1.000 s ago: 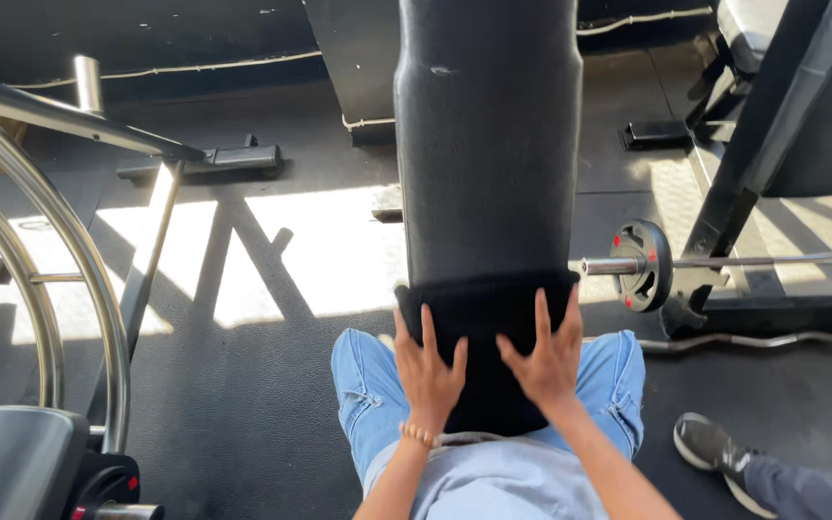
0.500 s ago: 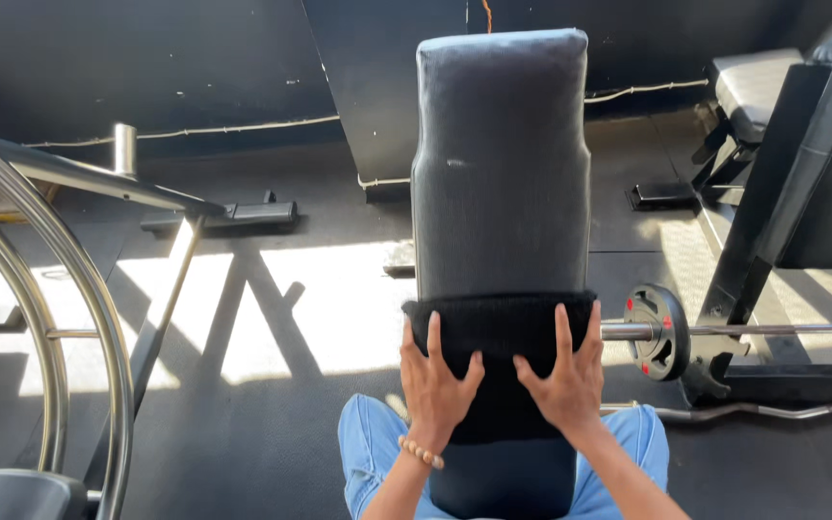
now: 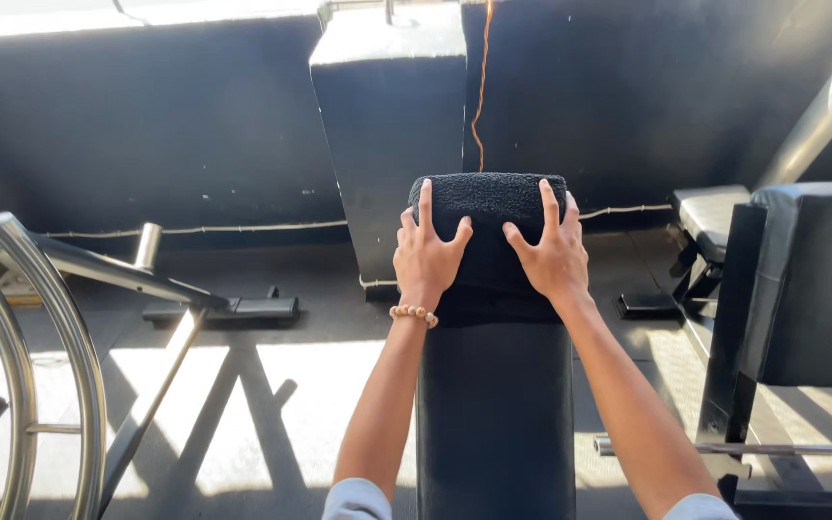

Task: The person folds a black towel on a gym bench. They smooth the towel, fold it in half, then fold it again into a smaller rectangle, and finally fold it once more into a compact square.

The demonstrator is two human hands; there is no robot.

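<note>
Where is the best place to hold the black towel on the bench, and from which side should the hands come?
Judging by its pose, grip the black towel at its two side edges, coming from above. It lies flat over the bench pad's far end, and the left hand and right hand already rest near those edges.

Both hands, left hand and right hand, press a dark towel, seemingly, atop bench pad.

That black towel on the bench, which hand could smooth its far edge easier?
Probably about even, slightly the right hand: its fingers reach nearer the black towel's far edge. The left hand lies flat beside it.
</note>
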